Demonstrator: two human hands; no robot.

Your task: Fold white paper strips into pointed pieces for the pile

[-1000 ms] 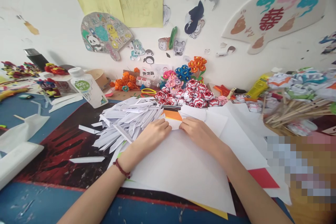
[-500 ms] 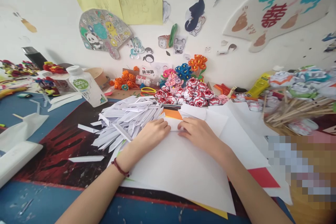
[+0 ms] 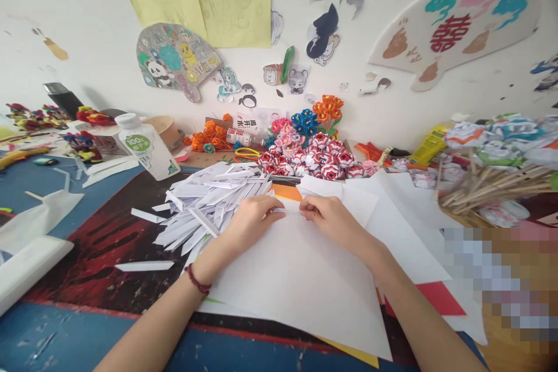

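1. Head view: white sheet [image 3: 296, 279] lies on the bench [image 3: 87, 337] between the forearms, its far edge at the fingertips.
2. Left hand [image 3: 253, 218]: thumb and fingers pinched on that far edge. Right hand [image 3: 325, 215]: likewise, with a narrow gap between the two.
3. Edges: the sheet's near right corner overlaps the red border of the dark mat [image 3: 108, 238]; yellow paper [image 3: 353, 351] juts from beneath.
4. Room for moving: a strip pile [image 3: 213, 197] sits just beside the left hand; farther left, dark mat surrounds one loose strip [image 3: 145, 266].
5. Surface and room: bench blue, paint-marked; red-and-white flowers [image 3: 322, 157] stand beyond the hands, before a decorated white wall [image 3: 244, 64].
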